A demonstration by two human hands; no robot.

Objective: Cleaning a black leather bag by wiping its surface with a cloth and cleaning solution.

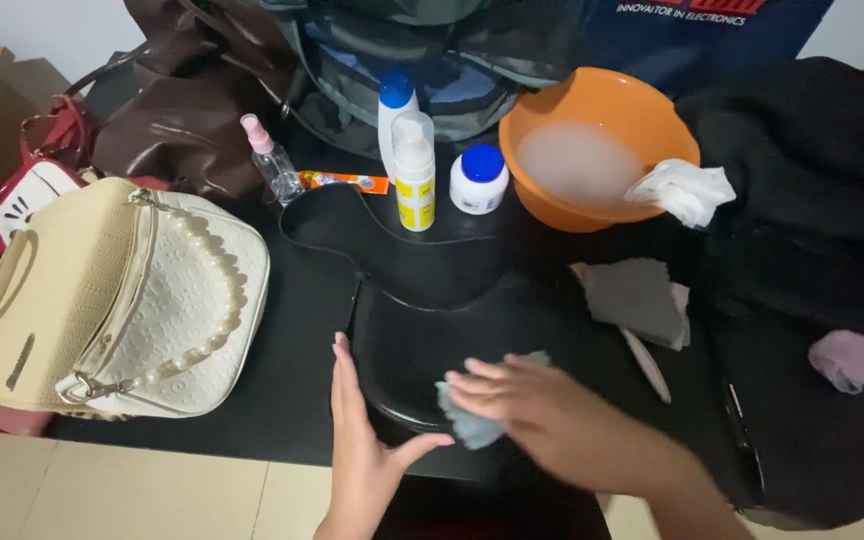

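Note:
A flat black leather bag (432, 330) with a looped strap lies on the black table. My left hand (362, 440) rests flat against the bag's near left edge, thumb spread toward the right. Over the bag's front surface, my right hand (542, 410) presses a small grey-blue cloth (472, 425); the hand is slightly blurred.
A cream handbag with a pearl strap (122, 300) sits left, a red bag (32, 180) and a brown bag (182, 110) behind it. Bottles (414, 170), a white jar (479, 178), an orange bowl (592, 150), white tissue (687, 190), grey cloths (637, 300), and a pink cloth (847, 360) lie around.

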